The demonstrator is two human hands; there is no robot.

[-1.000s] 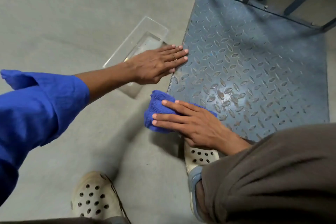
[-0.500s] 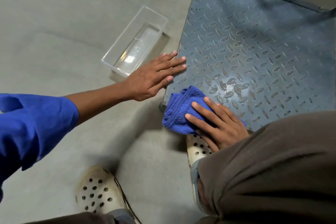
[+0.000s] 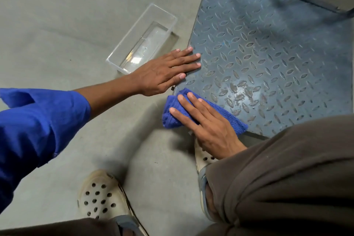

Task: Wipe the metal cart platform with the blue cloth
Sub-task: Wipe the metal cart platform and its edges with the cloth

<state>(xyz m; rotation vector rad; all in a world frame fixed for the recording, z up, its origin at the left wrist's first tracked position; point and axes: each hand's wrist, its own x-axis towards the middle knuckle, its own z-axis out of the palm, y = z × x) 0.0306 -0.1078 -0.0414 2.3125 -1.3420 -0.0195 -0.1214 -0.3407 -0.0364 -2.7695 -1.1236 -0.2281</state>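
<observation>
Blue cloth (image 3: pixel 203 113) is pressed flat under right hand (image 3: pixel 207 127), fingers spread, on near-left corner of metal cart platform (image 3: pixel 268 53). Left hand (image 3: pixel 164 73) is laid flat & empty on platform's edge, prob. to steady cart

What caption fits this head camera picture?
Right hand presses blue cloth on metal cart platform; left hand braces edge.

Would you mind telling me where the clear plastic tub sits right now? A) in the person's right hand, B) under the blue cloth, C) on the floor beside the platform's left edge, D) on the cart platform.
C: the clear tub rests on the grey floor, just off the left edge of the cart platform, beyond the left hand.
</observation>
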